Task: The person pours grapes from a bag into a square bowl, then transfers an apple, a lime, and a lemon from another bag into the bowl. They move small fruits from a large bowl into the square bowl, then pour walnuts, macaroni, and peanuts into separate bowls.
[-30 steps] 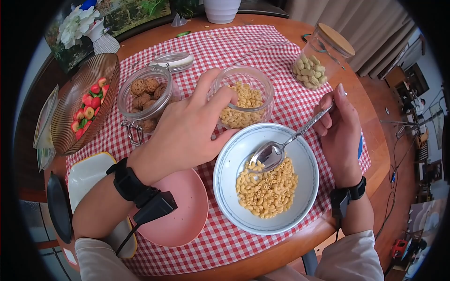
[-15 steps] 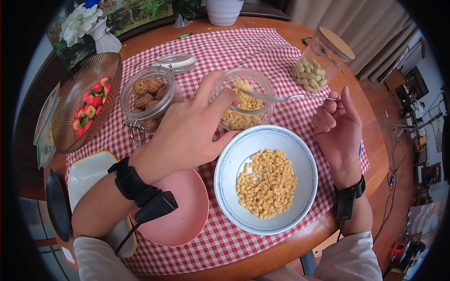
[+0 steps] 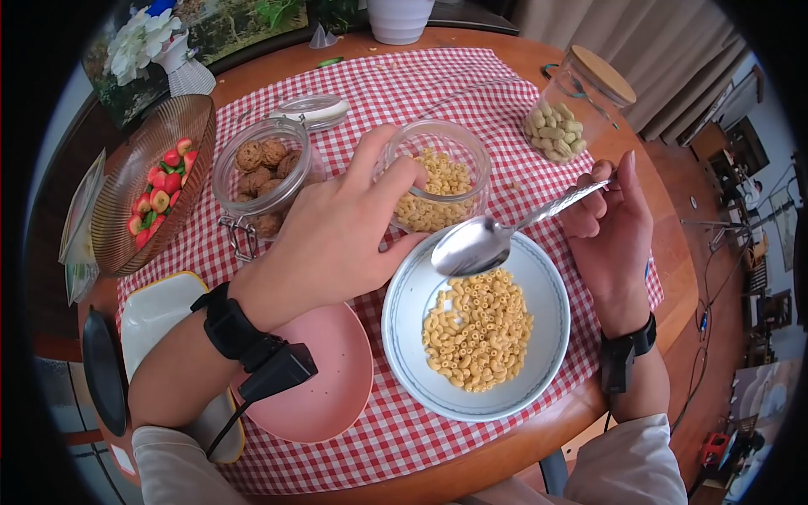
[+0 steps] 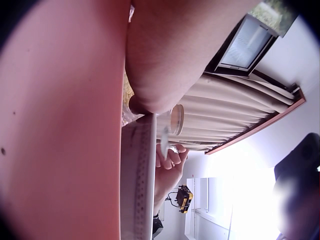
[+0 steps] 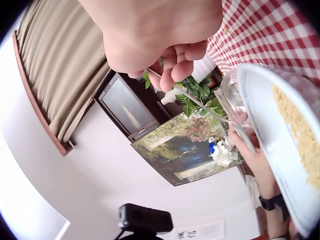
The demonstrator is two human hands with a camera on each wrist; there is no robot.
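Observation:
In the head view, my right hand (image 3: pixel 612 244) pinches the end of a metal spoon (image 3: pixel 474 246) by its handle. The spoon's head hangs over the far-left rim of a white bowl (image 3: pixel 547 362), and no pasta shows on it. Small pasta (image 3: pixel 480 332) lies in the bowl. My left hand (image 3: pixel 332 240) grips a glass jar (image 3: pixel 480 160) of pasta, fingers bent at its rim, thumb at the bowl's edge. In the right wrist view the spoon (image 5: pixel 242 134) slants down from the fingers. The left fingertips are hidden in the left wrist view.
A walnut jar (image 3: pixel 268 172) stands left of the pasta jar, its lid open. A peanut jar (image 3: pixel 555 130) is at the back right. At the left are a fruit bowl (image 3: pixel 126 194) and a white dish (image 3: pixel 156 316); a pink plate (image 3: pixel 316 396) lies under the left forearm.
The spoon has gone from the white bowl to the pasta jar, then back over the bowl; the pasta on it half a second ago no longer shows. My left hand has stayed in place.

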